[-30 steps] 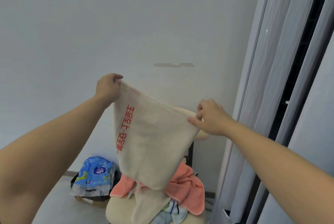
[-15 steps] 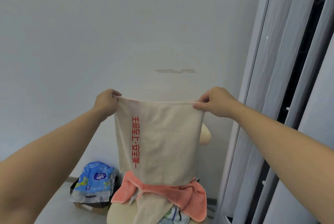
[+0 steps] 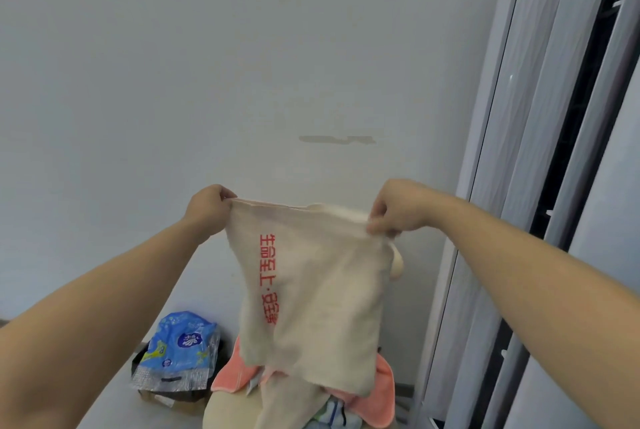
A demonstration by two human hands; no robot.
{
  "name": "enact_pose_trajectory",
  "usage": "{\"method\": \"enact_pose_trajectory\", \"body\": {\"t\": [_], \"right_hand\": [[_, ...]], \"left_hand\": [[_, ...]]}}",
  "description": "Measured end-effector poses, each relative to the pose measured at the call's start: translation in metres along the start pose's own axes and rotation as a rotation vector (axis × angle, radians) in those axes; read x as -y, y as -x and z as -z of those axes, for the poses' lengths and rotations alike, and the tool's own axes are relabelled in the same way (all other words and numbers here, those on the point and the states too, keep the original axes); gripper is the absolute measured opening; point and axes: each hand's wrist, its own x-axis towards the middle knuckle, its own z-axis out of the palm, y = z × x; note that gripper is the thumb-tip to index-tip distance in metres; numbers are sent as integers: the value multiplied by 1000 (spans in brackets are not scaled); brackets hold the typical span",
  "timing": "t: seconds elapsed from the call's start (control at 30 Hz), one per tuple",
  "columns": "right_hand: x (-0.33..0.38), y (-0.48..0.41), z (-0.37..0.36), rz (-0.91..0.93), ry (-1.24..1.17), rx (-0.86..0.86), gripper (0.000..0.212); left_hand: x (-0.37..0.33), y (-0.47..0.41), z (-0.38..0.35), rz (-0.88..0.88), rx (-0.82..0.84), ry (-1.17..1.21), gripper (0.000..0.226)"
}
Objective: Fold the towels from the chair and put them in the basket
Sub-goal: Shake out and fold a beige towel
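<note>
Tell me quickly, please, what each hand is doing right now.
Left hand: closed, grips the top left corner of the beige towel.
Right hand: closed, pinches the towel's top right corner.

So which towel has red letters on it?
The beige cloth towel that the left hand and right hand hold up by its top edge. The coral-pink towel on the cream chair below shows no writing.

Beneath the left hand (image 3: 207,208) and right hand (image 3: 398,210), the hanging beige terry towel with red printed characters (image 3: 318,290) covers most of the cream padded chair (image 3: 228,411) — only a seat edge and one backrest corner show. The salmon-pink towel (image 3: 230,375) lies half hidden behind it; the bottom edge cuts both off.
</note>
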Motion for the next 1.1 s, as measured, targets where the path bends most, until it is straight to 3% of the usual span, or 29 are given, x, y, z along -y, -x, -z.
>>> {"method": "enact_pose_trajectory", "body": {"t": [0.03, 0.13, 0.23, 0.33, 0.4, 0.5, 0.63, 0.8, 0.9, 1.03, 1.1], "right_hand": [[1, 1, -4, 6, -72, 118, 12], [-1, 0, -7, -10, -12, -11, 12], [-8, 1, -11, -2, -117, 161, 13], [-14, -2, -12, -10, -1, -27, 10], [-16, -4, -14, -26, -19, -8, 10], [-24, -9, -16, -56, 12, -110, 9], [-40, -9, -24, -72, -55, -10, 24], [-56, -8, -30, -152, 119, -21, 17], [-68, -7, -33, -254, 267, 93, 22], [-65, -4, -45, -295, 459, 326, 27], [-56, -6, -51, -204, 395, 282, 32]], "left_hand": [[-1, 0, 0, 5, -3, 10, 18], [0, 2, 2, 22, 14, 9, 19], [3, 2, 2, 31, 9, -5, 18], [3, 5, 4, 41, 7, -13, 19], [3, 5, 5, 43, 11, -7, 19], [1, 7, 4, 57, 19, 32, 19], [-5, 11, 2, 31, 62, 117, 21], [-16, 14, 7, 7, 195, 229, 25], [-30, 24, 7, 9, 283, 318, 29], [-54, 41, 2, -31, 237, 385, 19], [-65, 47, -1, -95, 208, 399, 27]]}}
